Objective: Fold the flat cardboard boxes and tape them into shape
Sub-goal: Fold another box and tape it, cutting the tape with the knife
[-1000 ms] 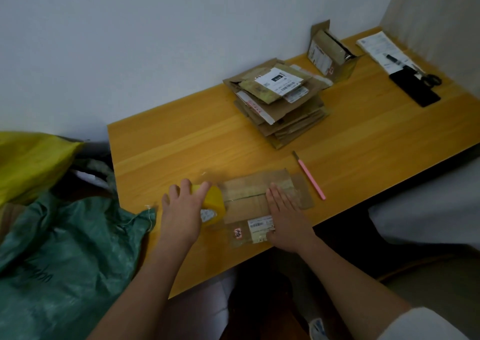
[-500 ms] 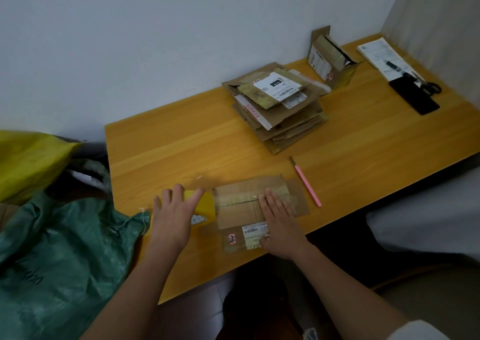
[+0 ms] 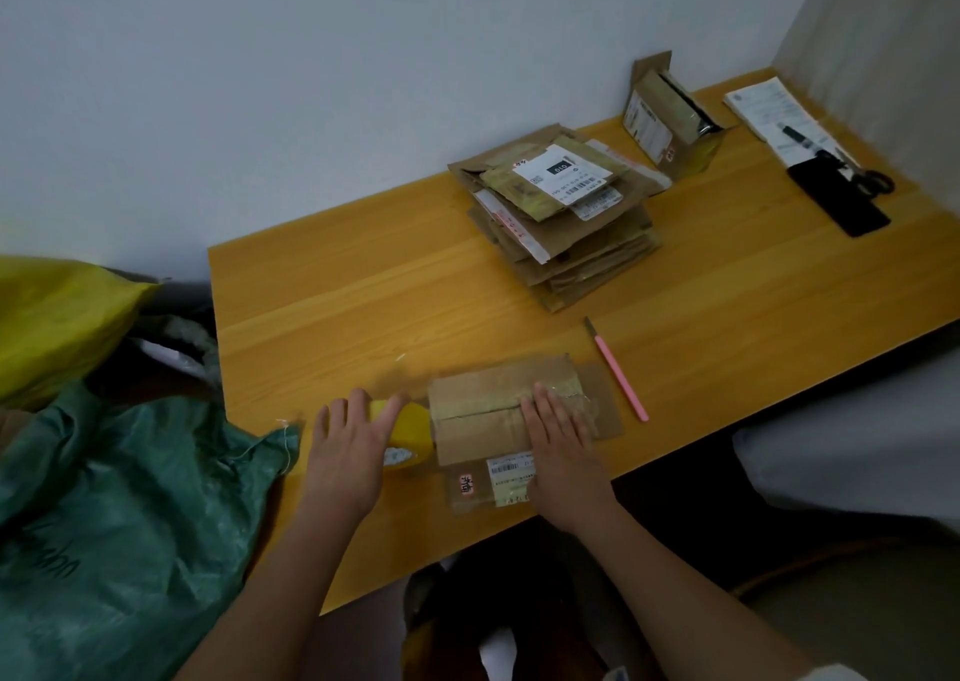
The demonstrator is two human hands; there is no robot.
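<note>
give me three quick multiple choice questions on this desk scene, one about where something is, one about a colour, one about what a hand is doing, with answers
1. Where does the pink knife lie?
A. on top of the stack of flat boxes
B. on the table, right of the box under the hands
C. inside the green bag

2. What colour is the tape roll?
A. yellow
B. blue
C. white

3. What is the right hand doing?
A. gripping the scissors
B. hanging idle off the table
C. pressing flat on the box

Answers:
1. B: the knife rests on the bare table just right of the box, nearer than the stack of flat boxes.
2. A: the roll by the left hand is yellow.
3. C: its fingers lie straight on the box's top seam.
</note>
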